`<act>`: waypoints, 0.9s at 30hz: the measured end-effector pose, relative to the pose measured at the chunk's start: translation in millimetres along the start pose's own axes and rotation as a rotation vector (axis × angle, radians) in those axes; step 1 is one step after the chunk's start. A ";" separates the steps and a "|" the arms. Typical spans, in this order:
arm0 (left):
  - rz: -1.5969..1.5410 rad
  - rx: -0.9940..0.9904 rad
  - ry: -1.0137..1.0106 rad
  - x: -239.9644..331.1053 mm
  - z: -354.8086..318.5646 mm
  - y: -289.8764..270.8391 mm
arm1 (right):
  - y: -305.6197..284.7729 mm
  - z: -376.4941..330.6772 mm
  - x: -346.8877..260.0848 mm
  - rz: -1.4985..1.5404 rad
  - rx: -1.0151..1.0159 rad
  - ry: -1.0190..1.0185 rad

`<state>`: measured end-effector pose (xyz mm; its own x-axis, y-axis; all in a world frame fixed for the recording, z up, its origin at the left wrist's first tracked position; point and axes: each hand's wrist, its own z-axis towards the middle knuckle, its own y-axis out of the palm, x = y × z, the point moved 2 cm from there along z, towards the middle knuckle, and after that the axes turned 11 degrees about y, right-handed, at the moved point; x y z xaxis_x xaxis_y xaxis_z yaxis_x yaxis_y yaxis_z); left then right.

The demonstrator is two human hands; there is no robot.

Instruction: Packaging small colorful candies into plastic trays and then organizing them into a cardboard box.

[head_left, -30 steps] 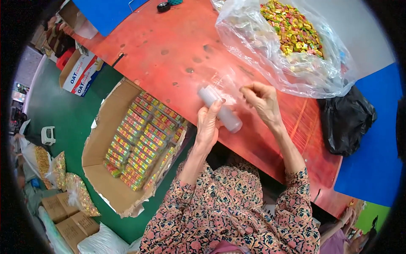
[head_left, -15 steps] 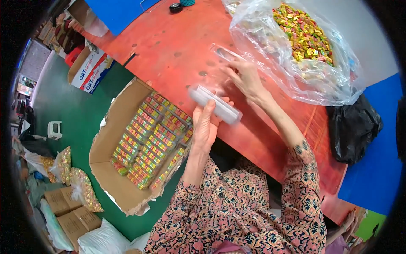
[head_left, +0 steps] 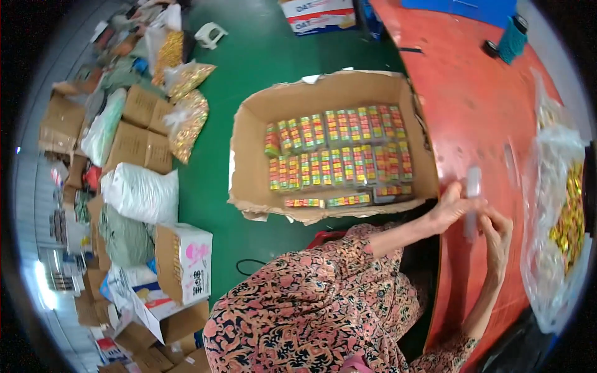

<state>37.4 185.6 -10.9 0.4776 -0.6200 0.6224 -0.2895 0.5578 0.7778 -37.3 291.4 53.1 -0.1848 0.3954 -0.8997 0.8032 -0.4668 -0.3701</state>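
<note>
Head view: clear plastic sleeve [head_left: 472, 200] stands upright over the red worktop [head_left: 472, 105], right of the cardboard box [head_left: 336, 155] of coloured packs. Left hand [head_left: 451, 208] pinches its middle; right hand [head_left: 497, 233] clasps its lower end, fingers closed on it. Judged light, thin, slippery, easily crushed; hold by the edges, gently. Transparency blurs its outline; contents unreadable. Clear bag [head_left: 559, 217] of sweets cut off at the right rim.

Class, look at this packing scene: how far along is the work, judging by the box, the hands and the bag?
Done: the cardboard box on the floor already holds rows of filled colourful packs, with bare space at its left. In hand: the left hand and right hand hold one clear plastic tube over the red table. Left: the clear bag holds many loose sweets.
</note>
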 end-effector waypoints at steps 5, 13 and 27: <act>0.124 0.022 0.041 8.0 2.8 -4.1 | 3.8 5.7 1.1 0.163 -0.066 0.037; 0.204 0.033 0.105 13.5 1.8 -19.0 | 9.8 17.7 19.8 0.209 -0.106 0.074; 0.180 0.168 0.051 9.4 13.1 -12.0 | 8.6 27.2 0.7 -0.447 0.599 -0.229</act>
<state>34.4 165.8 -13.3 0.4456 -0.4884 0.7503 -0.5054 0.5545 0.6611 -45.9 266.1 43.0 -0.5835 0.5035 -0.6372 0.1945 -0.6752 -0.7116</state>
